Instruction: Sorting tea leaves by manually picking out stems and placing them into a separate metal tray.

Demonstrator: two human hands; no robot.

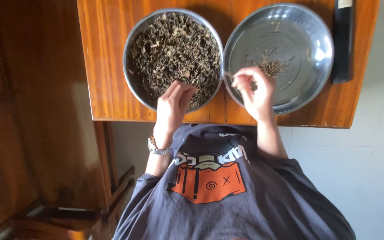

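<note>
A round steel bowl (173,58) heaped with dark dried leaves and stems (174,51) sits on the orange wooden bench (105,58), close to its near edge where both hands reach it easily. The left hand (173,106) dips into the bowl's near rim, fingers bunched together on a pinch of the dry matter. Touching the bowl on its right is a shallow steel tray (285,26), bare but for a small heap of pale stems (272,67), seemingly kept apart from the bulk. The right hand (254,91) hovers over that tray, fingertips pinching a thin stem. A dark flat case (343,42) lies at the bench's far right, clear of the work.
</note>
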